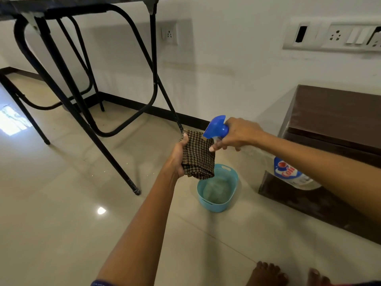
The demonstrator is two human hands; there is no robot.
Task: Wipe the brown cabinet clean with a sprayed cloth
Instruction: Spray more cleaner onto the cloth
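A person's left hand (177, 159) grips a folded checked cloth (199, 155), fingers curled round its near edge, thumb on top. The right hand (239, 134) is clenched round the neck of a spray bottle (216, 127), one finger stretched under the trigger and the blue nozzle just beside the cloth. Both are held above a blue tub (206, 203) on the floor. The brown cabinet (334, 120), not yet touched, stands against the wall to the right, near the tub.

The cloth looks light, soft and limp (likely heavier and clingier once wet). It is probably best held bunched along one edge, leaving a flat face free for wiping. The cabinet looks rigid and heavy enough to stay put under pressure, its top faintly dusty.

In view: one cloth, one bottle, one tub, one cabinet, one black-legged table (82, 112), two hands and two bare feet (268, 273).
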